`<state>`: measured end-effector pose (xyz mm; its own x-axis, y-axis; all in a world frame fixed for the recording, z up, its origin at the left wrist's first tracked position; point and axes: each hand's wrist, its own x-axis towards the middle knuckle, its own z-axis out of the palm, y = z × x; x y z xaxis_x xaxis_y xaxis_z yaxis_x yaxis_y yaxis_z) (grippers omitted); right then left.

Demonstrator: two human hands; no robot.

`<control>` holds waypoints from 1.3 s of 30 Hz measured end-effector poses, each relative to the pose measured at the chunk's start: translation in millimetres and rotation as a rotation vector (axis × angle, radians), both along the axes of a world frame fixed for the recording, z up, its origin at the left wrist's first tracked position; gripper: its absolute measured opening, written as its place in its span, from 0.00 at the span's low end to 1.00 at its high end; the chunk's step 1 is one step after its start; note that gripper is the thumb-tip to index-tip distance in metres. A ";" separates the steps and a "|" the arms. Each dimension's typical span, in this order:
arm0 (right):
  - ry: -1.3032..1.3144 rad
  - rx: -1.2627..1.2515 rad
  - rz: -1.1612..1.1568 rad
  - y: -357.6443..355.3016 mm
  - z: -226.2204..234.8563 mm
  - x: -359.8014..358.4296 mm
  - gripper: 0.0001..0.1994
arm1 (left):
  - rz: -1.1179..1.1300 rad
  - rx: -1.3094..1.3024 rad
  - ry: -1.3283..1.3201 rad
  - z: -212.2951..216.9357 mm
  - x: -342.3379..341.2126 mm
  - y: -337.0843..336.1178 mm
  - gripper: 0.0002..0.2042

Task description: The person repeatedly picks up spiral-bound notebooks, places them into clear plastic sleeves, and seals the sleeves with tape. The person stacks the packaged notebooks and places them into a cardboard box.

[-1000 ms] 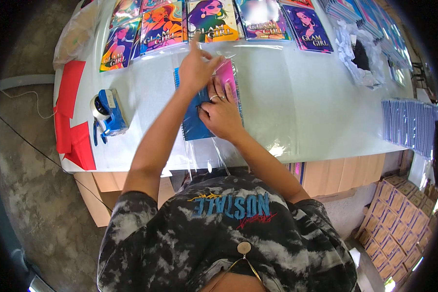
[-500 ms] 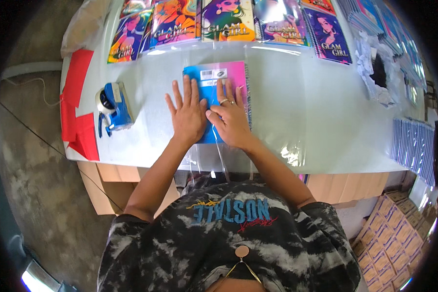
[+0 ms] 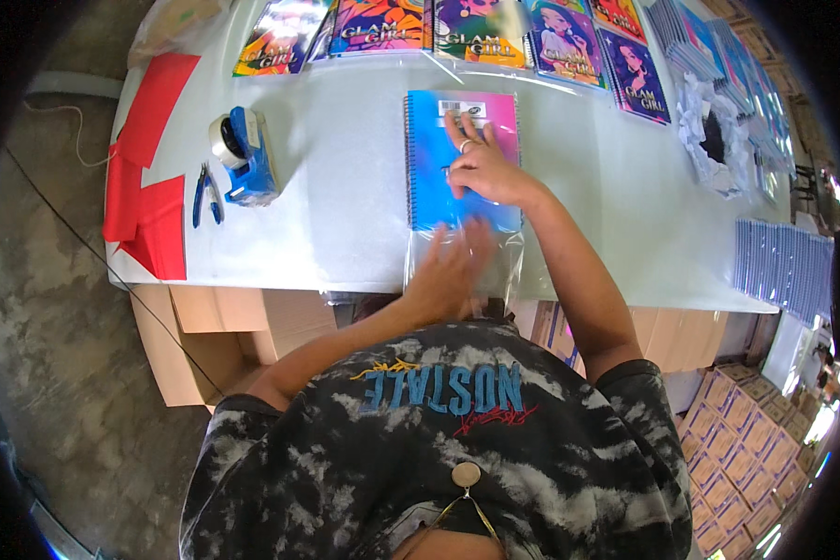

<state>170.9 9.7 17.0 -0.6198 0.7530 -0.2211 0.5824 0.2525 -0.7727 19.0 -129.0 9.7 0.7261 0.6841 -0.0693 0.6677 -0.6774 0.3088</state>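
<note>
A spiral notebook [image 3: 425,173] with a blue-to-pink back cover and a white barcode label lies on the table inside a clear plastic sleeve [image 3: 506,254]. The loose end of the sleeve reaches past the notebook's near edge toward me. My right hand [image 3: 485,170] rests on the cover below the label, some fingers stretched out and others bent. My left hand [image 3: 453,266] is over the sleeve's loose end at the notebook's near edge. Motion smears its fingers, so I cannot see whether they grip the plastic.
At left stand a blue tape dispenser [image 3: 252,159], blue-handled nippers [image 3: 205,196] and red sheets [image 3: 154,210]. Colourful notebooks [image 3: 569,42] line the far side of the white table [image 3: 345,205]. Crumpled plastic [image 3: 714,135] and notebook stacks [image 3: 782,266] are at right; cardboard boxes [image 3: 742,457] stand below.
My left hand has slid off the cover toward me, onto the sleeve's loose end. My right hand stays on the cover. The whole view has shifted, with the notebook now farther right in it.
</note>
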 end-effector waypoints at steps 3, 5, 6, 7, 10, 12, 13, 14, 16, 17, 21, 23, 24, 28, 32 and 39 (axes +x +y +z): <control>-0.145 0.018 0.014 -4.6 12.3 -6.5 0.11 | -0.052 -0.396 -0.582 -5.4 -58.5 -14.3 0.27; -0.217 -0.026 0.024 -2.3 27.3 -9.1 0.09 | 0.426 0.192 -0.680 4.7 -109.4 17.7 0.16; -0.248 -0.051 0.036 -3.4 30.4 -11.0 0.09 | 0.907 0.110 -0.625 6.2 -140.2 32.5 0.19; -0.265 -0.055 0.027 -5.7 31.1 -8.6 0.08 | 0.955 0.426 -0.488 18.4 -172.8 61.6 0.20; -0.272 -0.019 0.043 -1.1 28.7 -15.1 0.05 | 1.366 -0.156 -0.830 15.4 -257.4 107.1 0.20; -0.274 -0.005 0.025 -0.6 23.7 -12.3 0.12 | 1.476 -0.586 -0.805 35.6 -255.1 120.0 0.18; -0.270 0.005 0.022 1.4 21.6 -12.2 0.16 | 1.470 -0.650 -0.720 33.0 -260.3 126.6 0.18; -0.219 0.008 -0.027 2.0 19.1 -11.3 0.22 | 1.443 -0.692 -0.717 28.6 -266.1 131.0 0.17; -0.122 0.006 -0.130 1.3 18.5 -11.6 0.36 | 1.405 -0.774 -0.783 23.4 -269.3 129.1 0.15; -0.077 -0.025 -0.168 1.6 19.5 -14.5 0.41 | 1.360 -0.813 -0.852 21.3 -273.6 125.1 0.14; -0.012 -0.038 -0.250 -0.7 23.0 -16.7 0.55 | 0.928 -0.910 -1.562 1.8 -279.0 79.3 0.15; -0.040 -0.005 -0.254 -1.8 24.6 -17.9 0.57 | 1.052 -0.855 -1.580 5.2 -265.9 52.2 0.13; -0.063 0.003 -0.256 -2.0 27.9 -18.6 0.58 | 1.100 -0.748 -1.203 -12.5 -278.7 46.9 0.11; -0.111 0.157 -0.208 0.9 27.7 -13.3 0.60 | 1.485 0.423 -0.447 -17.3 -301.6 59.0 0.09; -0.256 0.231 -0.221 1.1 26.1 -7.4 0.63 | 1.126 -0.177 -0.896 85.4 -171.7 111.5 0.13; -0.136 0.167 -0.134 6.2 27.4 -5.9 0.63 | 0.548 -0.347 0.414 62.9 -24.1 170.6 0.23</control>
